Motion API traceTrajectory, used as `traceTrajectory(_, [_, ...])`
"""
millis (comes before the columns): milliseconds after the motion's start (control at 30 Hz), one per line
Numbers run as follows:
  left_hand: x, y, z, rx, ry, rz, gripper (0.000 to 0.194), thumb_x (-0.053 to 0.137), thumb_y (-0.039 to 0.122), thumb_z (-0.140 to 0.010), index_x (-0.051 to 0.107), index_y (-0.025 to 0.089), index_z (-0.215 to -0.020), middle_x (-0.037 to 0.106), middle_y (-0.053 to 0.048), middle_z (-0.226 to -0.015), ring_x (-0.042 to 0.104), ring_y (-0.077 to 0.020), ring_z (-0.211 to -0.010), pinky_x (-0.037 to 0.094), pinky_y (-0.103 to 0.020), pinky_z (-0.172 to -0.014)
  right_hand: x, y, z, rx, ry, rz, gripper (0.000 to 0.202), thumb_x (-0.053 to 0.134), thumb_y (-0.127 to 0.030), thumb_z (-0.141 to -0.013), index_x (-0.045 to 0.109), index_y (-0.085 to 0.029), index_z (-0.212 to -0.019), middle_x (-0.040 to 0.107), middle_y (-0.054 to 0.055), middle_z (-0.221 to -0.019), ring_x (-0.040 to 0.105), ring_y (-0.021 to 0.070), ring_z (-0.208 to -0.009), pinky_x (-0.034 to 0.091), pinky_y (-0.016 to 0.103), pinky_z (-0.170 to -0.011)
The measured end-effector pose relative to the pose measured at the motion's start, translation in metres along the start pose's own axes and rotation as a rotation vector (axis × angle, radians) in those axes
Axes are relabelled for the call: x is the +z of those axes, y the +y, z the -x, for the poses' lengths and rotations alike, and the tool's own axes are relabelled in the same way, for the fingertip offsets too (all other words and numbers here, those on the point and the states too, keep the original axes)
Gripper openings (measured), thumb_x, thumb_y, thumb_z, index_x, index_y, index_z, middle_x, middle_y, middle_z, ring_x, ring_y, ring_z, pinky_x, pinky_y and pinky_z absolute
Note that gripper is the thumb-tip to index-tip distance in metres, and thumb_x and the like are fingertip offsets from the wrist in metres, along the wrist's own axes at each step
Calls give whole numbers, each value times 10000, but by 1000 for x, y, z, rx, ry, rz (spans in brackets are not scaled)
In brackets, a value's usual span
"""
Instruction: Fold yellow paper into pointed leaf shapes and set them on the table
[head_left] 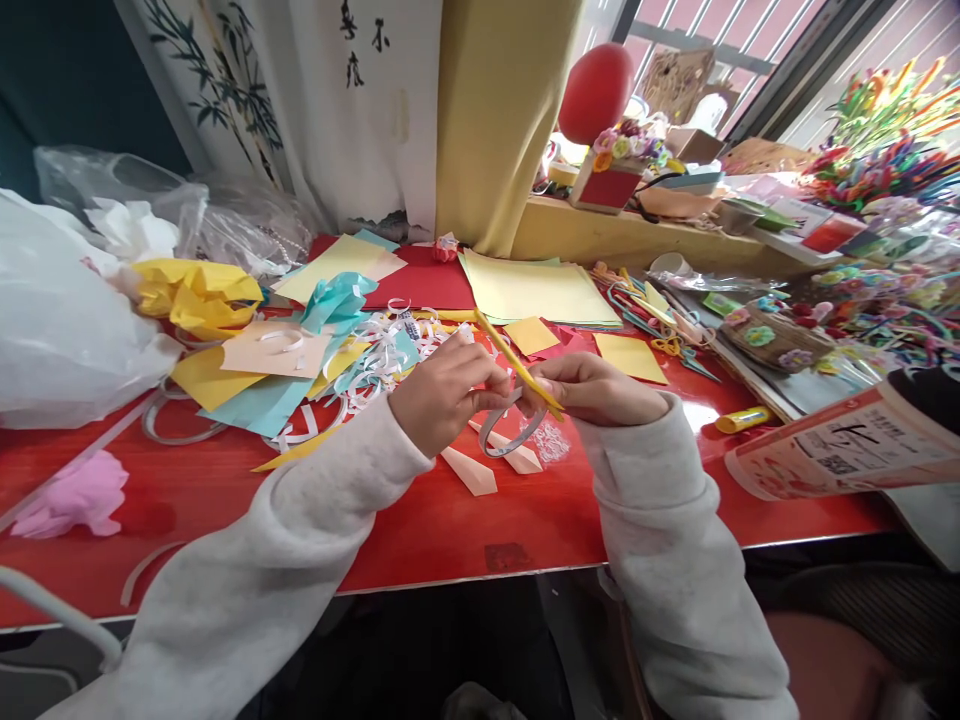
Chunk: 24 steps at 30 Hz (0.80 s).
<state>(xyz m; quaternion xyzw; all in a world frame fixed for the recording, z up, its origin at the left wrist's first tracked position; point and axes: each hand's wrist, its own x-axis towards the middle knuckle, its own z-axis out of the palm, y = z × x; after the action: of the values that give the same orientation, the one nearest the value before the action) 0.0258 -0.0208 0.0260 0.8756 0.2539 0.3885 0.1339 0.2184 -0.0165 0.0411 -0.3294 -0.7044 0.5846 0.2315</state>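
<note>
Spreading below a yellow curtain, the red table carries shredded paper behind the left hand and pale sheets farther back; a printed cup crowds the right. Over its middle, the right hand pinches a yellow paper strip (whether the curled left one grips anything, I can't tell), a white loop hanging between.

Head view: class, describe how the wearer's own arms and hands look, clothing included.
Both arms wear long, plain, light grey sleeves, loose and creased, with no visible markings. The left sleeve and right sleeve reach the wrists. The left hand and right hand are without gloves.
</note>
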Motion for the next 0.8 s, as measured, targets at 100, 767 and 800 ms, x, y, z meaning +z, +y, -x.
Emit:
traceTrajectory(100, [2, -1, 1, 3, 47, -25, 121, 408, 126, -755, 449, 176, -653, 495, -18, -648, 403, -138, -652, 351, -275, -632, 2, 0, -3, -27, 38, -8, 232, 510, -389, -724, 587, -175, -677, 562, 32, -749, 508, 138, -759, 383, 297, -743])
traceTrajectory(767, [16, -12, 5, -592, 270, 85, 32, 440, 196, -730, 461, 178, -746, 573, -17, -712, 558, -136, -685, 435, -243, -616, 31, 4, -21, -2, 172, -77, 209, 468, -348, -768, 501, -144, -741, 551, 34, -756, 502, 84, -674, 398, 233, -633])
traceTrajectory(800, [16, -12, 5, -609, 270, 151, 42, 447, 198, -722, 464, 175, -753, 576, -20, -710, 563, -139, -679, 445, -247, -611, 31, 4, -21, 14, 168, -92, 209, 469, -346, -768, 499, -140, -746, 555, 35, -752, 507, 81, -652, 400, 232, -615])
